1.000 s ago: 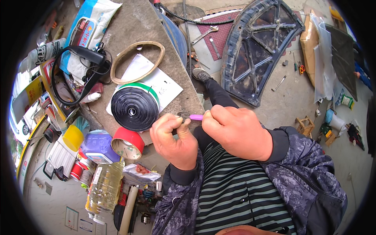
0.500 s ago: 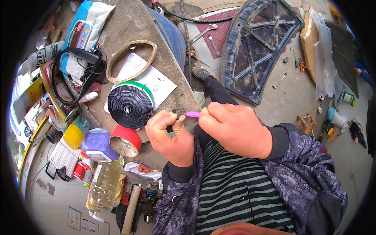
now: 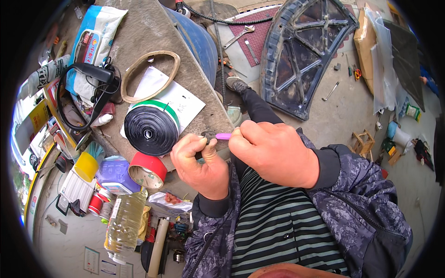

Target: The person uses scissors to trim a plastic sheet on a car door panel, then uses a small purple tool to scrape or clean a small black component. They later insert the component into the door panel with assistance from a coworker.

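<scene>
My left hand (image 3: 199, 162) is closed in a pinch just off the table corner. Between its thumb and forefinger is a small dark piece, too small and covered to name. My right hand (image 3: 273, 153) is closed round a slim purple-handled tool (image 3: 223, 136). The purple end points out of its fingers toward my left fingertips, and a thin grey part (image 3: 210, 135) reaches on to them. Left of my left hand lies a coiled roll of black strip (image 3: 148, 134) with a green and white edge. Beside it are white paper sheets (image 3: 187, 103) and an oval tan ring (image 3: 127, 76).
A red tape roll (image 3: 160, 169), a purple jug (image 3: 116, 175) and a clear bottle (image 3: 125, 224) crowd the left. A headset-like black band (image 3: 62, 99) rests by a blue-white bag (image 3: 104, 23). A black ribbed frame (image 3: 308, 28) and a wooden stool (image 3: 363, 141) are on the floor.
My right hand has shifted slightly left, toward my left hand. A little less of the purple handle shows. The whole view has moved slightly.
</scene>
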Demonstrator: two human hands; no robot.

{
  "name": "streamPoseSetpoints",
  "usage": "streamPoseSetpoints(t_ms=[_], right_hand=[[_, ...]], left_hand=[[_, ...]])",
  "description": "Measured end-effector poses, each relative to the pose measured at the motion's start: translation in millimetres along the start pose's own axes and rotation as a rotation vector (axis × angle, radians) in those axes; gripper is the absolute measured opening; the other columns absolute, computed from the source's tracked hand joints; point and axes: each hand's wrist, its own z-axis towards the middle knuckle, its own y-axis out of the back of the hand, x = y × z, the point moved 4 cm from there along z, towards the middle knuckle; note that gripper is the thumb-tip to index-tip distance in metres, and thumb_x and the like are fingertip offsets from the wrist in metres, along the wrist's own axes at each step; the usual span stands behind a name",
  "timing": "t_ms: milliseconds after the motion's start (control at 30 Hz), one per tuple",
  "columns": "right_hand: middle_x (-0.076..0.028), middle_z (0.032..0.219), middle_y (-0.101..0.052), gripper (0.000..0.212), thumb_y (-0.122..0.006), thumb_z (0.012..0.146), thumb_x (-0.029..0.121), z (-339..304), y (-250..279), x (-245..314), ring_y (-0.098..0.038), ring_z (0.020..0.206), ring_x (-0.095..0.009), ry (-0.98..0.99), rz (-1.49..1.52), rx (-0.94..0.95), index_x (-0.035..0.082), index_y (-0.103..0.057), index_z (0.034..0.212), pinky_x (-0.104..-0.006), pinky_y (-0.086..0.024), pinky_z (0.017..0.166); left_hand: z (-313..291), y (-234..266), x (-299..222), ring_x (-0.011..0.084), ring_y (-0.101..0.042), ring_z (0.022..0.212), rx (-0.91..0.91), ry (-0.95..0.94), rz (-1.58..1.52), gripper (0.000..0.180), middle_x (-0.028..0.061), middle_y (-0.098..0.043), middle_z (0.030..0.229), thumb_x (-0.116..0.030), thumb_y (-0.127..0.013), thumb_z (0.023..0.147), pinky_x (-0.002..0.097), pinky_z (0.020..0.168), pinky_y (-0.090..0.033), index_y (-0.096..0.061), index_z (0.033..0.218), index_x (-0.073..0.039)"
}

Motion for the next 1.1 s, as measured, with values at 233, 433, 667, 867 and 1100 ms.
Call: streamPoseSetpoints(t_ms=[233,433,667,867,1100], right_hand=[[-0.003,0.089,-0.060,0.025,-0.074,0.086,0.016,-1.4,-0.4,-0.6,-0.068,0.075,-0.019,0.007,-0.002,-0.002,0.008,-0.067,0.108,-0.0331,-0.055,0.062],[-0.002,0.089,-0.060,0.023,-0.073,0.087,0.017,-2.3,0.3,-0.6,-0.068,0.075,-0.019,0.006,0.007,0.010,0.008,-0.067,0.108,-0.0332,-0.055,0.062],[-0.003,0.089,-0.060,0.023,-0.073,0.086,0.016,-0.2,-2.1,-1.6,-0.068,0.074,-0.020,-0.004,0.018,-0.003,0.008,-0.066,0.106,-0.0338,-0.055,0.062],[-0.003,0.090,-0.060,0.022,-0.073,0.086,0.015,-2.8,0.1,-1.0,-0.068,0.074,-0.021,-0.009,0.051,-0.017,0.008,-0.066,0.106,-0.0347,-0.056,0.063],[-0.005,0.090,-0.060,0.023,-0.072,0.086,0.013,-4.4,2.2,1.4,-0.070,0.076,-0.022,-0.032,0.017,0.016,0.007,-0.066,0.108,-0.0356,-0.056,0.063]], left_hand=[[-1.8,-0.2,2.1,0.0304,-0.067,0.095,-0.010,0.039,-0.013,0.029,0.0097,-0.070,0.101,-0.004,-0.089,0.090,0.0421,0.083,-0.054,-0.064,0.103,-0.008],[-2.6,1.7,3.3,0.0302,-0.067,0.095,0.003,0.031,-0.004,0.028,0.0095,-0.070,0.101,-0.005,-0.089,0.091,0.0419,0.084,-0.054,-0.064,0.104,-0.008],[-3.5,0.7,4.0,0.0302,-0.067,0.096,0.006,0.048,-0.015,0.027,0.0097,-0.069,0.101,-0.006,-0.088,0.092,0.0419,0.084,-0.054,-0.064,0.104,-0.008],[-0.6,1.2,3.1,0.0306,-0.067,0.095,-0.002,0.028,-0.022,0.026,0.0101,-0.070,0.101,-0.007,-0.088,0.093,0.0422,0.083,-0.054,-0.064,0.104,-0.007],[-0.9,0.4,2.5,0.0310,-0.067,0.095,-0.003,0.014,-0.002,0.026,0.0104,-0.070,0.101,-0.005,-0.088,0.092,0.0428,0.084,-0.054,-0.064,0.104,-0.007]])
